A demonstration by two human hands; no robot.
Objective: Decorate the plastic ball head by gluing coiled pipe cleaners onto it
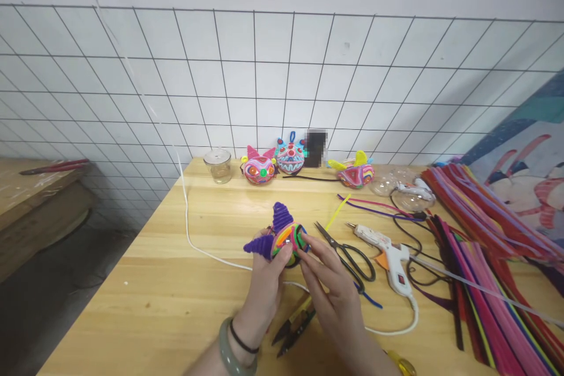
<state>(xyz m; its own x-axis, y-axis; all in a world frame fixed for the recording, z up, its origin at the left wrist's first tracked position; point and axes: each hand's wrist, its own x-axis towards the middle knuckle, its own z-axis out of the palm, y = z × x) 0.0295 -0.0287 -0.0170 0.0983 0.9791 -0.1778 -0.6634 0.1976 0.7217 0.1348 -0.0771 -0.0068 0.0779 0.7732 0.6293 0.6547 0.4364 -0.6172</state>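
A round ornament covered in coiled, colourful pipe cleaners (285,242) sits in my left hand (265,288), gripped between thumb and fingers. Two purple pointed pieces stick out from its top and left side. My right hand (331,291) presses its fingertips against the ornament's right side, by a green and black coil; the right thumb is mostly hidden. Just right of that hand lie black-handled scissors (348,255), blades pointing away. Beneath my wrists are dark-bladed snips (293,326), partly covered by my right hand.
A white glue gun (385,255) rests at the right, near bundles of pipe cleaners (489,294). Finished-looking ornaments (259,167) and a glass cup (219,165) stand along the back, with clear plastic balls (412,195) further right. A white cord (207,254) crosses the wooden table (145,282).
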